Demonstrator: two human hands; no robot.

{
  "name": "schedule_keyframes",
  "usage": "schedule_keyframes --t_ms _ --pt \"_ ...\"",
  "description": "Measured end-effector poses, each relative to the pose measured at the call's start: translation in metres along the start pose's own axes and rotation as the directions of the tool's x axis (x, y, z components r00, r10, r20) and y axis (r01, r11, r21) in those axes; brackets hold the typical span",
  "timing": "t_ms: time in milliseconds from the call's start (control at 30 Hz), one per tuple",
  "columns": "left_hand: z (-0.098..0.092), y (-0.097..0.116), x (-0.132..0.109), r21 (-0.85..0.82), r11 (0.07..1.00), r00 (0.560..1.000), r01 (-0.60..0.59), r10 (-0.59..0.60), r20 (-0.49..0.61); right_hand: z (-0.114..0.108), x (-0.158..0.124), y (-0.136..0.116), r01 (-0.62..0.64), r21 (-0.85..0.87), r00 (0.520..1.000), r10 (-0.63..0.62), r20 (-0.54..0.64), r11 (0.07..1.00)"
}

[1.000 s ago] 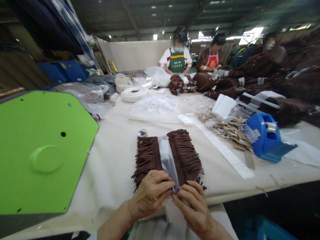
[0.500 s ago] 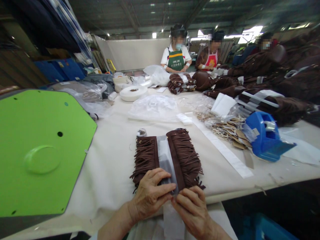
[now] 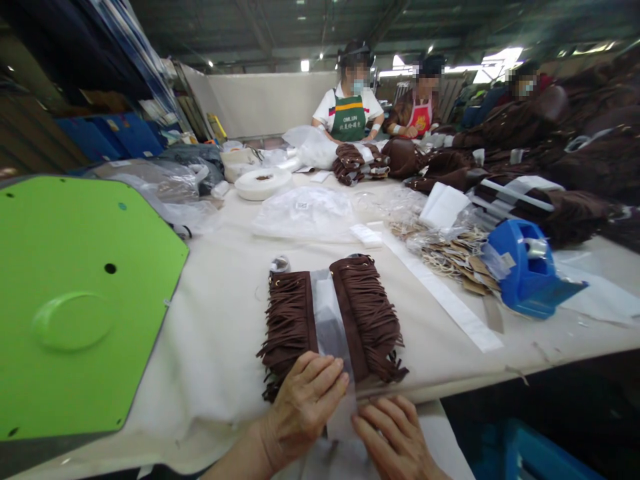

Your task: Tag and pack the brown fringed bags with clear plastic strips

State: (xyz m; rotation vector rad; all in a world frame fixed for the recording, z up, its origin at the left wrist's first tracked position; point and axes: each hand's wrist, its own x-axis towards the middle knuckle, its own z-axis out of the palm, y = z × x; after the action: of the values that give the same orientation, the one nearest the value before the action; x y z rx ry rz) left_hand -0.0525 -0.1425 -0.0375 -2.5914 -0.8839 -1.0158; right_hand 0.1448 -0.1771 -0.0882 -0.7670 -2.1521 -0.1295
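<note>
A brown fringed suede piece (image 3: pixel 367 317) lies on the white table (image 3: pixel 220 320) just in front of me, with a pale translucent wrapping strip (image 3: pixel 327 320) running down its middle. My left hand (image 3: pixel 303 400) rests flat on the near end of that strip and the left fringe, fingers stretched out. Beside it, my right hand (image 3: pixel 395 437) lies at the table's near edge, fingers extended over the strip's lower end. Neither hand grips anything that I can see.
A green plastic panel (image 3: pixel 75 300) fills the left. A blue tape dispenser (image 3: pixel 525 270) stands at the right, next to tags in a bag (image 3: pixel 450 250) and a long white strip (image 3: pixel 440 297). Clear bags (image 3: pixel 305 213), a tape roll (image 3: pixel 263 183), brown goods and three seated people lie farther back.
Both hands went from pinching the strip's near end to lying flat, and they slid toward me. The view shifted slightly.
</note>
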Motion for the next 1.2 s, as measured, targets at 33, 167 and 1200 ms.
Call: schedule_keyframes --t_ms 33,167,1200 --pt "0.001 0.000 -0.002 -0.002 1.000 1.000 0.000 0.000 -0.001 -0.001 -0.005 0.000 -0.007 -0.024 1.000 0.007 -0.005 1.000" --pt "0.002 -0.001 -0.005 0.008 1.000 1.000 -0.009 0.009 0.007 0.001 -0.013 0.003 -0.027 -0.085 0.999 0.024 -0.036 0.996" --pt "0.001 0.002 -0.002 0.146 0.984 0.995 -0.100 0.097 0.027 -0.008 0.023 -0.013 0.089 0.227 0.996 -0.084 -0.028 0.970"
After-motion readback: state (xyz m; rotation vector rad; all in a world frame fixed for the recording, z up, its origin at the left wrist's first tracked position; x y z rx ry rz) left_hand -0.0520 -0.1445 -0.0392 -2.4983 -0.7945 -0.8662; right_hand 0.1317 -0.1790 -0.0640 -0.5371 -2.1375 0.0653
